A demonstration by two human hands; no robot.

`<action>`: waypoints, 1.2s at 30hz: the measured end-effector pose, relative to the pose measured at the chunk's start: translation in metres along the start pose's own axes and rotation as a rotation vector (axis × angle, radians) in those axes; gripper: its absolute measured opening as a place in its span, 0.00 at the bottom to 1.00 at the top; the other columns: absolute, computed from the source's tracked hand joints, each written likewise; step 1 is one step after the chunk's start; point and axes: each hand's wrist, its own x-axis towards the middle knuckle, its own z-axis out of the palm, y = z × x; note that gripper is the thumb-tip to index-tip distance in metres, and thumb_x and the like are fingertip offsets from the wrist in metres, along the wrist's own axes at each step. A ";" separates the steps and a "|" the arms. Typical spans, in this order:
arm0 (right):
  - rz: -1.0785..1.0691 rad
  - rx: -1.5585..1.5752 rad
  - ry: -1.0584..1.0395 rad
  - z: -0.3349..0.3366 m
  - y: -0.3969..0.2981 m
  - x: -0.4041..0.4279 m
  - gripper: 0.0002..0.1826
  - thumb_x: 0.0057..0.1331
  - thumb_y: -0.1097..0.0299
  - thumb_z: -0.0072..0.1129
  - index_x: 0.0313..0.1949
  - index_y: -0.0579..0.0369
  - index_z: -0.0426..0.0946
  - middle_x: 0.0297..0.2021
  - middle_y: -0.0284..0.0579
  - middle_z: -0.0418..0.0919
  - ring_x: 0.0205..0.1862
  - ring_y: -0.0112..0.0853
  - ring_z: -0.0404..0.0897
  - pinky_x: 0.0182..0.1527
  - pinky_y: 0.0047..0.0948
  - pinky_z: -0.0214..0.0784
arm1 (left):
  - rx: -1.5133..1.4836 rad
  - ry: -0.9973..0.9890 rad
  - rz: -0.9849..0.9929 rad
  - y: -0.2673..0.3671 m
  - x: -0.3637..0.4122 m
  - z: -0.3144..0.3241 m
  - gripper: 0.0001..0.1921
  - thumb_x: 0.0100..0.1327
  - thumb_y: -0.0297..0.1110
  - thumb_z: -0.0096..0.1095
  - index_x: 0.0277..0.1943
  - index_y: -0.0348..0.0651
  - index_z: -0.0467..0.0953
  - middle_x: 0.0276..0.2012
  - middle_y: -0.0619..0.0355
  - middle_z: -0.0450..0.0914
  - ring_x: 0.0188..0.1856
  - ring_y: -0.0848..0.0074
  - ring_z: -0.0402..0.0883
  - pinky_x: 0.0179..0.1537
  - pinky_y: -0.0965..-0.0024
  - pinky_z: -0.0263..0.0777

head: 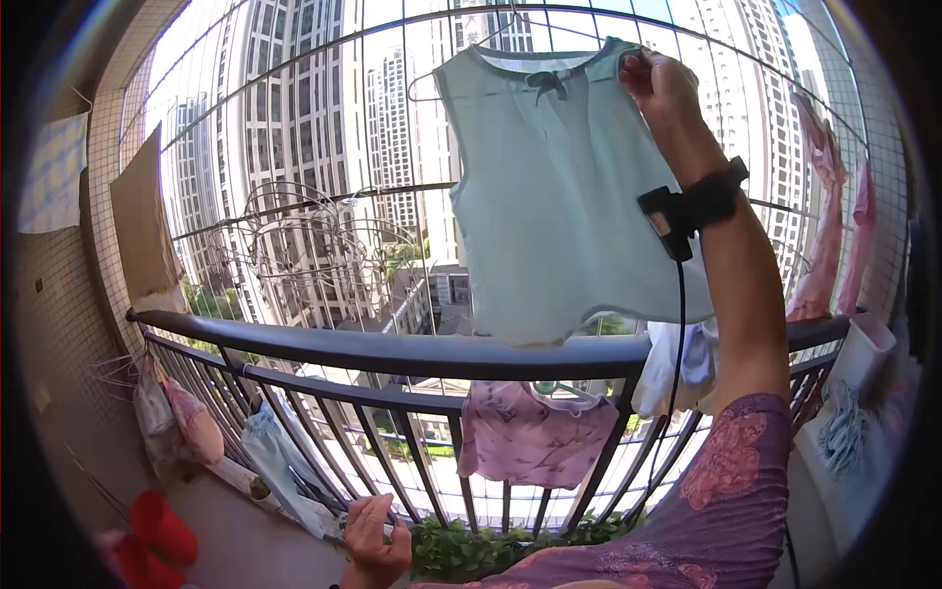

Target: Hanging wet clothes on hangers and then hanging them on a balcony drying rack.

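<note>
A pale green sleeveless top (552, 206) with a small dark bow at its neckline hangs in front of me, above the balcony railing. My right hand (666, 85) is raised and pinches the top at its right shoulder. A thin wire hanger (421, 90) shows past the left shoulder and above the neckline; the rest of it is behind the cloth. Low in the view is my left hand (377, 534), its fingers loosely curled and the thumb apart, with nothing seen in it. A black strapped device (695, 206) with a cable sits on my right wrist.
A dark metal railing (383, 352) crosses before me, behind a wire grille. A pink patterned garment (537, 438) and light blue trousers (283, 456) hang on it. Several wire hangers (316, 235) cluster at left. Leafy plants (471, 548) grow below; red footwear (158, 534) stands lower left.
</note>
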 end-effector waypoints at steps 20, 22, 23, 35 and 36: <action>0.014 0.135 -0.292 0.088 0.133 0.079 0.13 0.64 0.71 0.41 0.37 0.70 0.73 0.33 0.52 0.77 0.31 0.36 0.81 0.31 0.25 0.78 | 0.383 0.048 -0.274 -0.011 -0.070 0.047 0.09 0.48 0.21 0.55 0.35 0.33 0.75 0.29 0.44 0.76 0.31 0.54 0.74 0.34 0.56 0.70; 0.126 -0.025 -0.238 0.080 0.129 0.081 0.11 0.63 0.71 0.43 0.36 0.68 0.72 0.30 0.50 0.77 0.27 0.34 0.79 0.27 0.25 0.74 | 0.417 -0.095 -0.112 -0.017 -0.075 0.046 0.09 0.49 0.22 0.56 0.35 0.32 0.75 0.31 0.43 0.75 0.33 0.53 0.73 0.35 0.55 0.69; 0.232 -0.167 -0.196 0.080 0.129 0.085 0.09 0.62 0.71 0.46 0.36 0.65 0.70 0.27 0.48 0.76 0.24 0.31 0.76 0.24 0.26 0.70 | 0.407 -0.115 -0.116 -0.017 -0.072 0.047 0.09 0.49 0.22 0.56 0.35 0.32 0.75 0.31 0.43 0.75 0.33 0.53 0.73 0.35 0.55 0.69; 0.454 -0.755 -0.566 -0.102 0.030 -0.198 0.13 0.66 0.68 0.49 0.42 0.67 0.76 0.28 0.43 0.77 0.24 0.23 0.79 0.21 0.16 0.70 | -0.206 -0.406 -0.187 -0.019 -0.094 0.051 0.16 0.42 0.19 0.56 0.39 0.32 0.74 0.33 0.46 0.78 0.35 0.54 0.76 0.38 0.60 0.71; 0.551 -0.729 -0.521 -0.125 0.023 -0.234 0.13 0.66 0.70 0.49 0.41 0.68 0.76 0.27 0.43 0.77 0.24 0.22 0.79 0.21 0.16 0.70 | -0.234 -0.453 -0.190 -0.014 -0.094 0.050 0.17 0.42 0.17 0.55 0.39 0.32 0.75 0.33 0.46 0.78 0.35 0.55 0.76 0.37 0.62 0.71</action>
